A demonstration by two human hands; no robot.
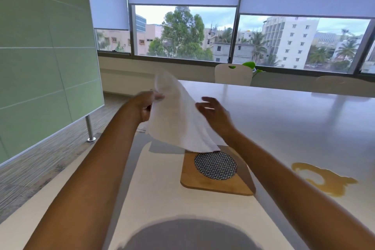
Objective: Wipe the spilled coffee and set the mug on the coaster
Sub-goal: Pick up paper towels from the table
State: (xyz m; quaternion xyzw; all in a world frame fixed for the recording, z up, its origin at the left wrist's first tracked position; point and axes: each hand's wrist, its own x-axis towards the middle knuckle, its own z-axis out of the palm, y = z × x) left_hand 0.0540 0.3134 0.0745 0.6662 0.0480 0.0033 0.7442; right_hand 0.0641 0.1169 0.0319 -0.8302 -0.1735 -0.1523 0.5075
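A white cloth (178, 115) hangs in the air over the table's left part, pinched at its upper left edge by my left hand (145, 105). My right hand (216, 111) is beside the cloth's right edge with fingers spread, touching or nearly touching it. Below the cloth lies a square wooden coaster (215, 183) with a round patterned insert; the cloth's lower corner hangs over its far edge. A brown coffee spill (324, 180) spreads on the table to the right of the coaster. No mug is in view.
The long white table (284, 119) runs away to the right. Two white chairs (233, 74) stand at its far side below the windows. A green glass partition (44, 57) on a metal post stands at the left, over wood-look flooring.
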